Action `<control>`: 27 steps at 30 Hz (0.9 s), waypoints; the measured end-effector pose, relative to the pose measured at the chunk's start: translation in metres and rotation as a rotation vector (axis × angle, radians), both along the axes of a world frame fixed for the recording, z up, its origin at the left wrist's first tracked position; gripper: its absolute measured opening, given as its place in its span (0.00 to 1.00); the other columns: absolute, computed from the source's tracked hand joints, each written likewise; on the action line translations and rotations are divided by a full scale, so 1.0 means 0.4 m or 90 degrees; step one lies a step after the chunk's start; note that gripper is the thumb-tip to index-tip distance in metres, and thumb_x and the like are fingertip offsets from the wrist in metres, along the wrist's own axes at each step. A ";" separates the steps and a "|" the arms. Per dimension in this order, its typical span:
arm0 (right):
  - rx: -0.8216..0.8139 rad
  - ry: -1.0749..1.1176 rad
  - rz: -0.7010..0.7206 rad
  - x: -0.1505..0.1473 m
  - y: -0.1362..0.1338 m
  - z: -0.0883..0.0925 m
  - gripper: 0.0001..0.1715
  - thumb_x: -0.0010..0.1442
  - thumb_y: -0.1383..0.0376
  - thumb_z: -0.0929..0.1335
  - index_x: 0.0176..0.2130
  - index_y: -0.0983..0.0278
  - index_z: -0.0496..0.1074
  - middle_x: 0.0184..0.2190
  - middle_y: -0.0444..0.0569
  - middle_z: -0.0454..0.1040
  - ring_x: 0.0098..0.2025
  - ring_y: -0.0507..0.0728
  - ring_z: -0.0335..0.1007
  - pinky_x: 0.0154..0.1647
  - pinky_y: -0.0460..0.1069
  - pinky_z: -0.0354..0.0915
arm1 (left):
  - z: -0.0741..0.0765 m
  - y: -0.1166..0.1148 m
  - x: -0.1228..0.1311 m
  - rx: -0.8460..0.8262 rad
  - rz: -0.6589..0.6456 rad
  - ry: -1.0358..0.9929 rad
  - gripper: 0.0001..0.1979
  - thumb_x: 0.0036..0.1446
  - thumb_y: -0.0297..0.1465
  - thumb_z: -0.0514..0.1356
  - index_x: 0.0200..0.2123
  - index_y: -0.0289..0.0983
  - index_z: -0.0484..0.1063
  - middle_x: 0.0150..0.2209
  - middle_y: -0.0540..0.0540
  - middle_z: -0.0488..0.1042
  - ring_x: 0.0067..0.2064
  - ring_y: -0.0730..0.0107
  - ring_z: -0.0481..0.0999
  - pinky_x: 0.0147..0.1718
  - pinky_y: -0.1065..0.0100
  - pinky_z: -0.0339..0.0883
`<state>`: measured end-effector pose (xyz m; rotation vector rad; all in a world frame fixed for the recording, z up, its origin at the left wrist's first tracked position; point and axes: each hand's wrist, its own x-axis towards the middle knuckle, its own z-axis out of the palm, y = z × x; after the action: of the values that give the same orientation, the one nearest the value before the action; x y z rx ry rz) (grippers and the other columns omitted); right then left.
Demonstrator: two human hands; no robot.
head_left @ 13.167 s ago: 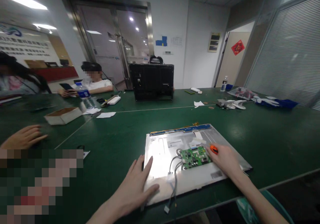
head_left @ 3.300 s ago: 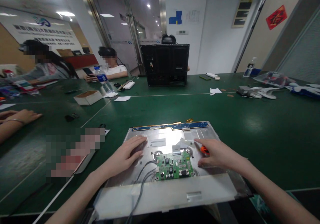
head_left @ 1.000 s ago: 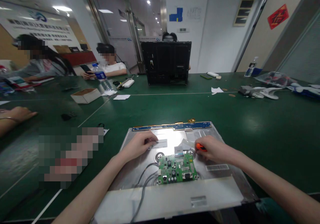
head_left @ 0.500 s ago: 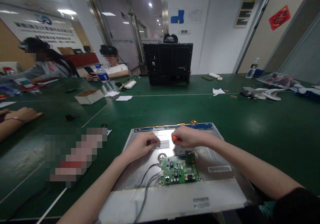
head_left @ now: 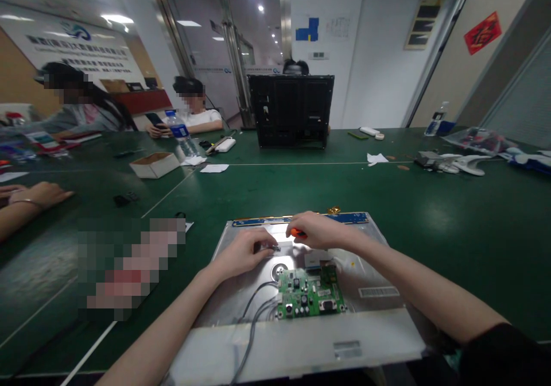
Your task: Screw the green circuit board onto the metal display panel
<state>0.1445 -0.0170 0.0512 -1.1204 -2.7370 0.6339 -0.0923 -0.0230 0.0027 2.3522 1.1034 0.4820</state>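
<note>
An LCD panel lies with its metal back up in front of me. A green circuit board is fixed on it, with grey cables at its left. My left hand rests on the panel's upper part, thumb and fingers closed around small metallic bits too small to name. My right hand is closed around what looks like an orange-handled screwdriver; its shaft is not visible. The right hand hovers just right of the left one, below the blue strip board along the panel's far edge.
Across the green table stands a black monitor housing. An open cardboard box and a water bottle are to its left. A co-worker's hand rests at the left. White plastic parts lie at the right.
My right hand has shifted slightly left and up with the orange-handled screwdriver, uncovering more of the white label and connector above the circuit board. My left hand stays almost in place.
</note>
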 end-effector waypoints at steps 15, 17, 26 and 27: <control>0.014 -0.075 -0.047 0.083 -0.022 -0.060 0.03 0.61 0.72 0.70 0.36 0.67 0.77 0.36 0.54 0.81 0.37 0.58 0.73 0.35 0.47 0.57 | -0.001 0.000 0.002 0.014 -0.002 0.019 0.07 0.59 0.32 0.62 0.39 0.38 0.79 0.37 0.46 0.79 0.37 0.64 0.76 0.39 0.65 0.67; 0.030 -0.068 -0.032 0.054 -0.014 -0.059 0.04 0.61 0.72 0.70 0.37 0.67 0.77 0.39 0.54 0.81 0.39 0.58 0.73 0.35 0.47 0.57 | -0.001 -0.001 0.004 0.015 0.000 0.022 0.06 0.59 0.31 0.63 0.39 0.38 0.79 0.37 0.46 0.79 0.37 0.64 0.76 0.38 0.65 0.66; 0.105 -0.057 -0.004 -0.012 -0.011 -0.072 0.07 0.66 0.65 0.69 0.43 0.63 0.77 0.43 0.52 0.80 0.41 0.57 0.74 0.36 0.48 0.58 | 0.005 0.002 -0.007 0.025 0.001 0.022 0.07 0.58 0.32 0.62 0.38 0.37 0.78 0.35 0.46 0.80 0.35 0.64 0.76 0.37 0.66 0.67; 0.119 -0.057 -0.013 0.002 -0.016 -0.068 0.08 0.66 0.65 0.69 0.45 0.63 0.77 0.44 0.53 0.80 0.42 0.57 0.74 0.37 0.48 0.59 | 0.011 -0.001 -0.012 0.029 0.008 0.022 0.07 0.59 0.32 0.62 0.39 0.37 0.78 0.36 0.46 0.80 0.36 0.63 0.76 0.37 0.65 0.67</control>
<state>0.1454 -0.0235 0.0238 -1.1582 -2.7847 0.3242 -0.0969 -0.0233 0.0072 2.4027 1.1357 0.4780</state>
